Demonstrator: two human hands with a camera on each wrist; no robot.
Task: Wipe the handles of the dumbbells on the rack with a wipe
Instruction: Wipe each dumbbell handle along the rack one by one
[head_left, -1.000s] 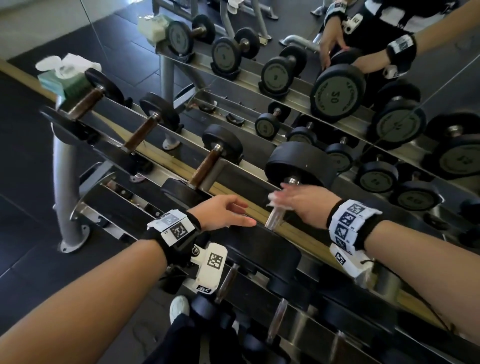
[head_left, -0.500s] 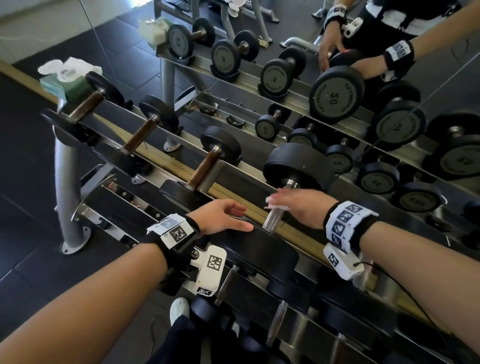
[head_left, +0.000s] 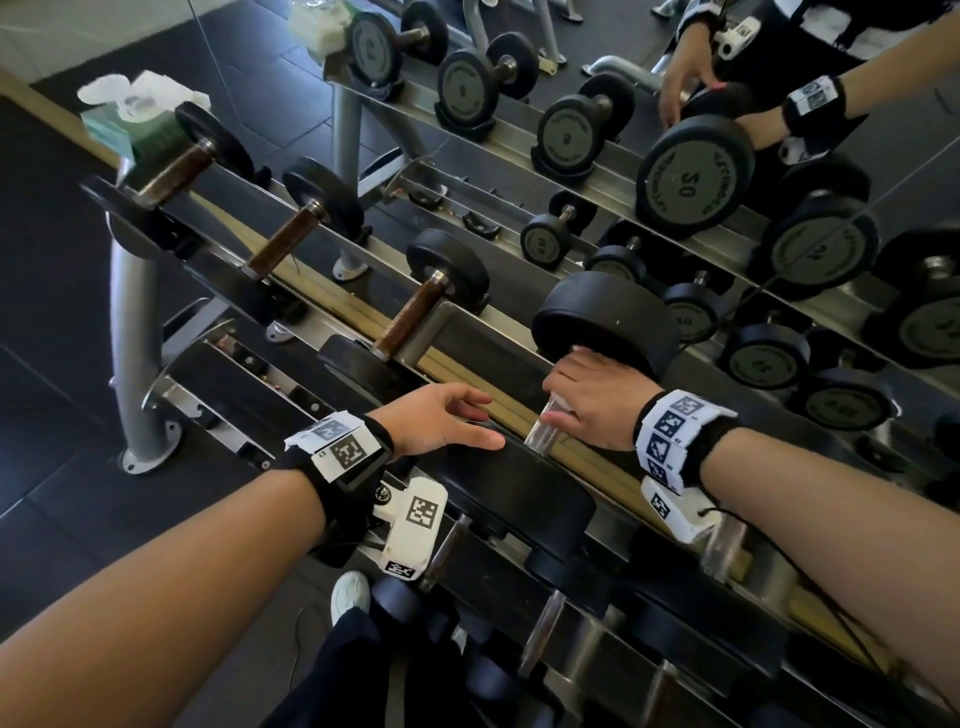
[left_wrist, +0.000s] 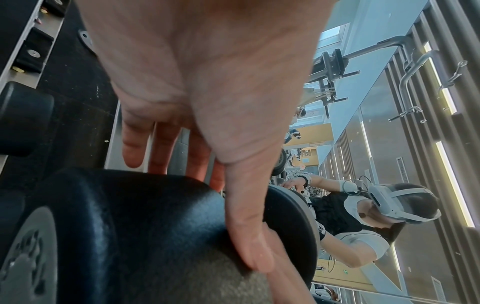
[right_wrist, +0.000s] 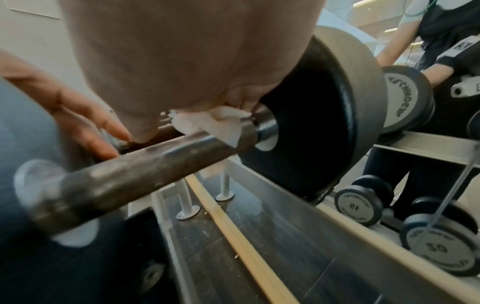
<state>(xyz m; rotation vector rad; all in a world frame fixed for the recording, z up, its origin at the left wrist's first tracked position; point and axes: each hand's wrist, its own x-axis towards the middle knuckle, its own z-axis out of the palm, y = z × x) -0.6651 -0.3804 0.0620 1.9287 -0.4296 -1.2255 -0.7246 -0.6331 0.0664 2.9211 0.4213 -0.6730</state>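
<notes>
While the right hand (head_left: 597, 400) keeps a closed grip pressing a white wipe (right_wrist: 210, 123) around the far end of a dumbbell handle (right_wrist: 145, 170) on the rack's (head_left: 467, 358) top row, the left hand (head_left: 436, 421) rests flat, fingers straight, on that dumbbell's near black head (head_left: 519, 493)

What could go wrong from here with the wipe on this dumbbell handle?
1. The right hand has the wipe bunched against the far end of the handle, so most of the bar may go unwiped.
2. That hand sits close to the far weight; fingers could get pinched if the dumbbell shifts.
3. The left hand only rests its thumb on the near weight, so steadying looks weak.
</notes>
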